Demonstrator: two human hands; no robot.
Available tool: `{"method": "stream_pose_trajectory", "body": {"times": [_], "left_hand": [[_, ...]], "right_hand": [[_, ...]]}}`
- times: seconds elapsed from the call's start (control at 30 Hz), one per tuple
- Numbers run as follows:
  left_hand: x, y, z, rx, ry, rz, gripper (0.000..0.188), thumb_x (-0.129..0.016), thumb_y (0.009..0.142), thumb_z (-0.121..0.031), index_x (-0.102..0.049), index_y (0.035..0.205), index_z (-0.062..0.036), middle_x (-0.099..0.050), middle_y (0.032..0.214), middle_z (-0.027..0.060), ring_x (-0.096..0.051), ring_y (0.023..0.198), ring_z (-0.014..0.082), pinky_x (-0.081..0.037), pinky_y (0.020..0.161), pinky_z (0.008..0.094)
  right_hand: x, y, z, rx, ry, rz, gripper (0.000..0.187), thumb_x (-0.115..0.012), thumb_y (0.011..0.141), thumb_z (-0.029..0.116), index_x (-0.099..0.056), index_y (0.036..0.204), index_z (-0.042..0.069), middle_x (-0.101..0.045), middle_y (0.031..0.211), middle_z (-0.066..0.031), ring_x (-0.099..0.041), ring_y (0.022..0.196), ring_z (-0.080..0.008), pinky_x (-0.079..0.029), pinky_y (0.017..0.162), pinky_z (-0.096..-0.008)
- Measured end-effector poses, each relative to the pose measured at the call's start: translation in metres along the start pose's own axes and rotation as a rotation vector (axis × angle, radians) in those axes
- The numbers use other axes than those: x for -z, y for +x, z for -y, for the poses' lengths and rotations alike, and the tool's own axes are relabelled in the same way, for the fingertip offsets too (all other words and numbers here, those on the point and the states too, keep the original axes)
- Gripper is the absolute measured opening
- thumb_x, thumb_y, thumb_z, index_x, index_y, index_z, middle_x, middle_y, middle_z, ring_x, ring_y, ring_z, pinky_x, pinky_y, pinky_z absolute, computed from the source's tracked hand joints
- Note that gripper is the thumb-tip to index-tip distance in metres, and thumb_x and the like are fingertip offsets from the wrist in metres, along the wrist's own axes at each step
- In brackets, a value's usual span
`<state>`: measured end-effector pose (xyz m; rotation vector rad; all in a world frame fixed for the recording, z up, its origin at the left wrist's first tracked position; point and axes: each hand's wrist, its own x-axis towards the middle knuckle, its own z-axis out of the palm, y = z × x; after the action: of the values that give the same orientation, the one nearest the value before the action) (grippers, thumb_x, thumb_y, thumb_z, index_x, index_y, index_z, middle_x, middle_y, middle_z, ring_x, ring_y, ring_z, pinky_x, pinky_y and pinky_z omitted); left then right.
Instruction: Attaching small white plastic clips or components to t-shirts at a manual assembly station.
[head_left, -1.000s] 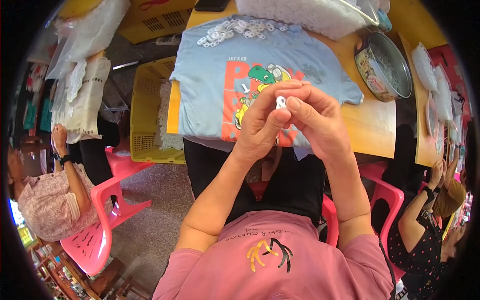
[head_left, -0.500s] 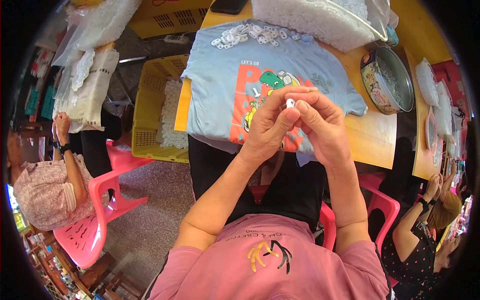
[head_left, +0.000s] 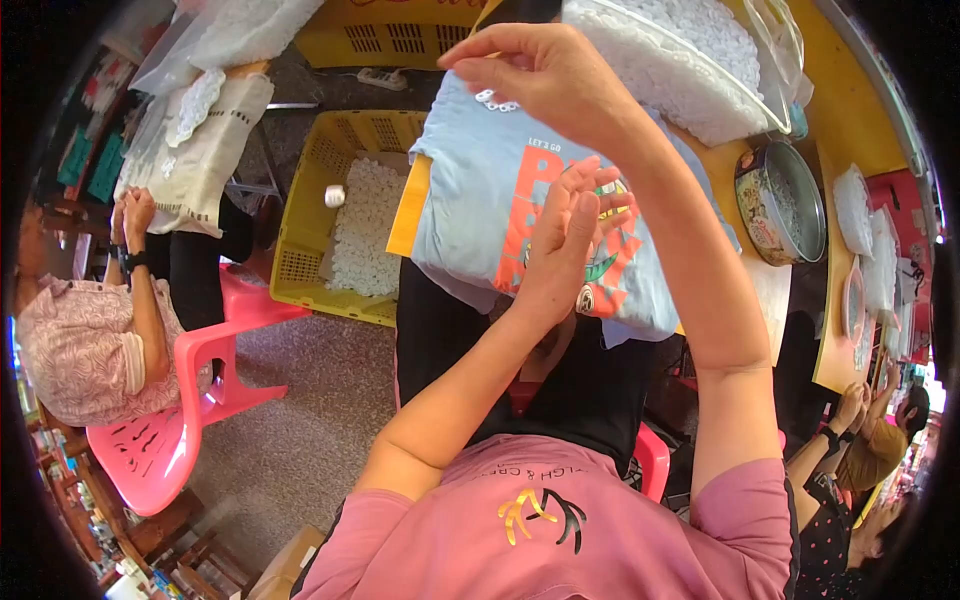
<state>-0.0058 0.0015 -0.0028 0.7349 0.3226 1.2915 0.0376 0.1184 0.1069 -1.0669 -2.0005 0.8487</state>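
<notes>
My right hand (head_left: 535, 75) reaches across to the left above the far part of a light blue T-shirt (head_left: 460, 215); its fingers are stretched out, thumb apart, with nothing in them. Partly hidden beneath it are small white plastic pieces (head_left: 492, 100). Lower down, my left hand (head_left: 568, 235) hovers over the shirt's printed front, fingers extended and slightly spread. A single white plastic piece (head_left: 335, 195) shows over the yellow crate (head_left: 290, 235), apart from the heap of white pieces (head_left: 366, 235) inside; I cannot tell whether it is in the air.
A large container of white pieces (head_left: 690, 60) stands at the far right of the table. Beside it is a round tin (head_left: 755, 205) with small metallic-looking parts. One person (head_left: 95, 350) sits at left on a pink chair (head_left: 190, 400); others (head_left: 850, 440) are at right.
My hands have parted from the small white piece they held together. The right has swung far and left, the left has lowered and opened. A white piece now shows over the crate.
</notes>
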Motion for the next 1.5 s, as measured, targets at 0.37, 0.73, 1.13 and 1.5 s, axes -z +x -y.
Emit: {"method": "stream_pose_trajectory", "body": {"times": [0.37, 0.73, 1.13, 1.5], "left_hand": [[-0.004, -0.001, -0.005, 0.007, -0.034, 0.006, 0.04, -0.039, 0.106, -0.021, -0.034, 0.141, -0.0017, -0.047, 0.135, 0.0132, -0.056, 0.117, 0.022, -0.046, 0.103, 0.039], [-0.001, -0.001, -0.005, 0.004, 0.001, 0.006, 0.039, -0.04, 0.106, -0.02, -0.036, 0.14, -0.0013, -0.048, 0.134, 0.0119, -0.057, 0.116, 0.0207, -0.047, 0.1, 0.0373], [0.001, -0.003, -0.004, 0.006, 0.046, -0.006, 0.038, -0.04, 0.106, -0.02, -0.038, 0.14, -0.0031, -0.049, 0.133, 0.0134, -0.058, 0.113, 0.0219, -0.048, 0.097, 0.0391], [0.005, -0.006, 0.0, -0.041, -0.093, -0.145, 0.019, -0.049, 0.103, -0.015, -0.046, 0.119, -0.0044, -0.06, 0.106, 0.007, -0.063, 0.093, 0.0154, -0.053, 0.085, 0.0309]], "right_hand": [[0.002, -0.009, -0.093, 0.108, -0.68, 0.044, 0.017, -0.067, 0.086, 0.02, -0.073, 0.099, 0.01, -0.065, 0.093, -0.0094, -0.064, 0.085, -0.0301, -0.05, 0.075, -0.04], [0.003, -0.003, -0.098, 0.196, -0.759, 0.087, 0.013, -0.065, 0.086, 0.022, -0.07, 0.093, 0.013, -0.065, 0.091, -0.0051, -0.064, 0.084, -0.0276, -0.051, 0.072, -0.0395], [0.006, 0.005, -0.097, 0.227, -0.803, 0.166, 0.014, -0.062, 0.087, 0.02, -0.069, 0.091, 0.009, -0.066, 0.094, -0.0069, -0.064, 0.083, -0.0297, -0.051, 0.072, -0.0408], [0.039, -0.058, -0.056, -0.344, -0.01, 0.032, 0.026, -0.064, 0.09, 0.027, -0.068, 0.095, 0.002, -0.054, 0.067, 0.0038, -0.051, 0.065, -0.0063, -0.04, 0.056, -0.0253]]}}
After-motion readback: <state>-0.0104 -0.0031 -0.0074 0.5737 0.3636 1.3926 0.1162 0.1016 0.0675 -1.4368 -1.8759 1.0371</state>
